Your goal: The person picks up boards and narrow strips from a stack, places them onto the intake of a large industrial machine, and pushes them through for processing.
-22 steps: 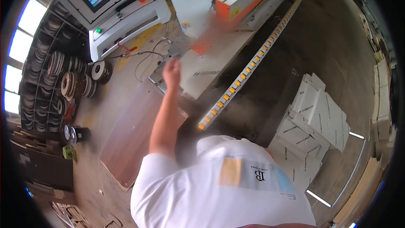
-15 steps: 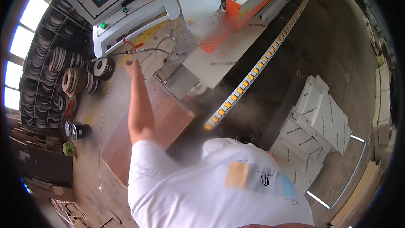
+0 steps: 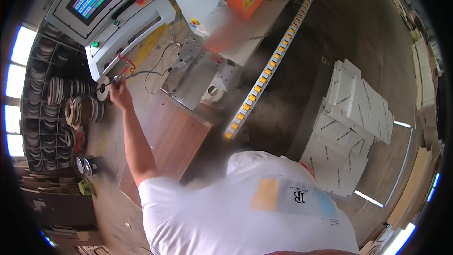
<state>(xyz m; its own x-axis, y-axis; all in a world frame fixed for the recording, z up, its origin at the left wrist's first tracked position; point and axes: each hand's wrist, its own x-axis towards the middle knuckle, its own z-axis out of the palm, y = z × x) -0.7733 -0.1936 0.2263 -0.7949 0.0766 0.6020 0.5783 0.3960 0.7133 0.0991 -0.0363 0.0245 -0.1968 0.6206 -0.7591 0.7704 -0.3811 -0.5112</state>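
Note:
My left arm stretches forward and left toward the machine's control console [image 3: 71, 23]. At its end, my left hand [image 3: 121, 95] is closed around what looks like an air blow gun [image 3: 116, 80], just below the console's lower bar. A thin dark nozzle points left from my fingers, and a dark hose [image 3: 147, 72] runs off to the right. Above the hand, a red curved piece [image 3: 126, 62] hangs from the bar. My fingers partly hide the gun's body. My right hand is out of view; only my white shirt [image 3: 264, 208] fills the lower middle.
A brown wooden board [image 3: 165, 132] lies below my arm. Beyond it are a metal machine bed [image 3: 191, 82] and a rail with yellow rollers [image 3: 264, 78]. Pale panels [image 3: 344, 127] are stacked at right. Edging rolls [image 3: 71, 89] fill a rack at left, above two round tins [image 3: 87, 165].
My left hand has moved up to the air blow gun and closed on it; before, it was just below. The view has shifted, and the surroundings lie further left.

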